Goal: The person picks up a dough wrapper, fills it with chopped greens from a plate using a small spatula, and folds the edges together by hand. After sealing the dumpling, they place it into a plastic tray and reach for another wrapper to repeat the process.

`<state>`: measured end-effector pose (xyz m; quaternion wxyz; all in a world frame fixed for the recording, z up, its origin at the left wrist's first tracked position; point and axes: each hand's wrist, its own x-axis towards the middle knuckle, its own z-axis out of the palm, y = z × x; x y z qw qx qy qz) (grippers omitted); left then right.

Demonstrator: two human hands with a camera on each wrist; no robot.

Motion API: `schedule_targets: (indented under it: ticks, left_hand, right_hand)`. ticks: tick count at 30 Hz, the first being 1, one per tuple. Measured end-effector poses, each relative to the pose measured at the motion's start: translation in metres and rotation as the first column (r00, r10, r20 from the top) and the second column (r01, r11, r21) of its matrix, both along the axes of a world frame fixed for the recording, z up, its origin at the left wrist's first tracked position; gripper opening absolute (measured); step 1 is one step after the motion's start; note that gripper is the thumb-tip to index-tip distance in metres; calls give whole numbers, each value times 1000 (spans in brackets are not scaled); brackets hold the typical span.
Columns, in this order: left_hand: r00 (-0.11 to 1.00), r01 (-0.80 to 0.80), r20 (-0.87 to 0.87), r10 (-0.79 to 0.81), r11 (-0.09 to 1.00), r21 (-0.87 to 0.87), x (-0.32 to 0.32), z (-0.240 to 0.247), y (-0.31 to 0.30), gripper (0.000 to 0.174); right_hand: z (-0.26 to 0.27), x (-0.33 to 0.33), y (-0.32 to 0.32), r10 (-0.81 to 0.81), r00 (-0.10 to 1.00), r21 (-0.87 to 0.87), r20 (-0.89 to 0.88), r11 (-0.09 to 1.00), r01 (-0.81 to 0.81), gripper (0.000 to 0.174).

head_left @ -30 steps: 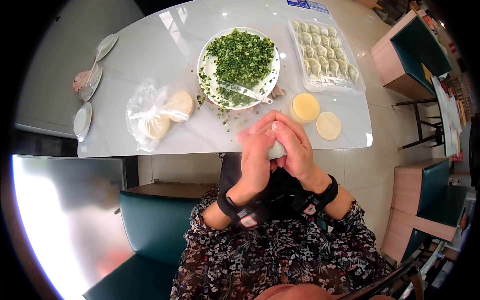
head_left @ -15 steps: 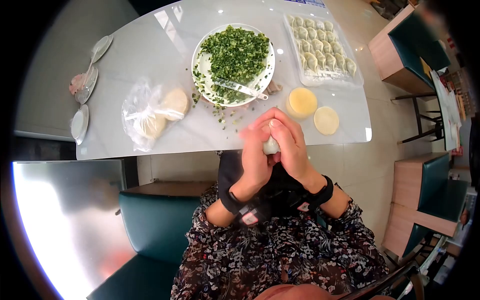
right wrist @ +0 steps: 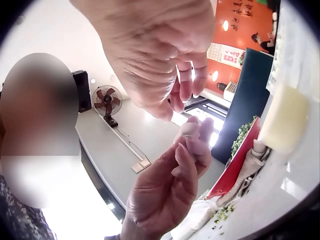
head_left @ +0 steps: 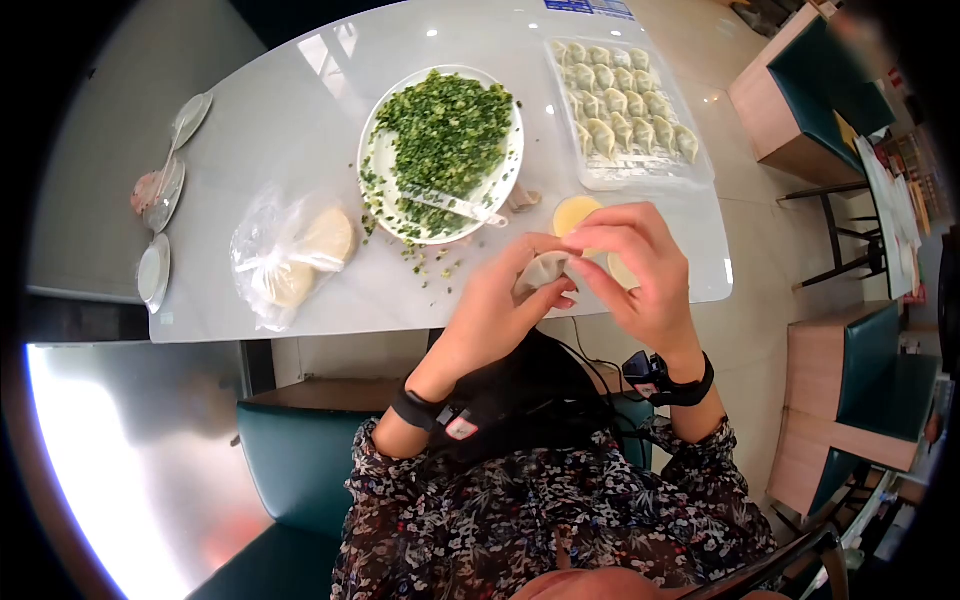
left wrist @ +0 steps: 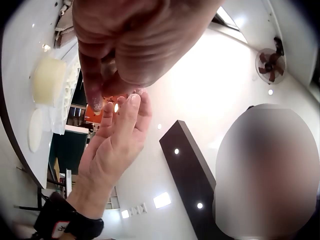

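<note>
A pleated dumpling (head_left: 541,274), also visible as a pale lump (right wrist: 189,130) in the right wrist view, is pinched between the thumb and fingers of my left hand (head_left: 497,312). Just to its right is my right hand (head_left: 648,268), thumb and index fingertip spread apart at the dumpling's end. From the right wrist, a gap shows between the right fingers and the dumpling. Beyond the hands stands a stack of round wrappers (head_left: 574,213); a single wrapper (head_left: 621,270) lies partly hidden behind the right hand.
A white plate (head_left: 505,178) bears chopped green filling (head_left: 445,130) and a flat spatula (head_left: 455,205). At the back right, a clear tray (head_left: 655,174) contains rows of dumplings. Tied plastic bags of dough (head_left: 290,262) lie left, with small dishes (head_left: 154,270) along the far-left edge.
Both hands were clasped around the dumpling, pressing it. They have since parted: the left keeps the dumpling, while the right has opened and shifted rightward.
</note>
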<state>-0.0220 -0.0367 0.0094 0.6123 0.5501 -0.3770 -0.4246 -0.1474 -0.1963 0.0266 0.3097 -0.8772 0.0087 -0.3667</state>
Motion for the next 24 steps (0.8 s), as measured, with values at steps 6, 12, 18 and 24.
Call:
schedule_targets:
  ticks: [6,12,18,24]
  left_hand:
    - [910,21,412,-41,998,54,-4,2,-20,59]
    - [917,75,383,-115,990,118,-8,0,-37,73]
    - [973,-138,170,158,982,-127,5,-20,-23,67]
    - [968,-171,180,175,985,-37,14,-31,1,49]
  right_hand:
    - [8,-12,-19,64,997,-226,-39,971,-72,24]
    - [6,-20,-33,-41,992,-267,-121,964,7,12]
    - [11,5,-76,-340,941,-274,4,904,328,13]
    - [-29,42,-106,-449,893,-392,-32,827,403,10]
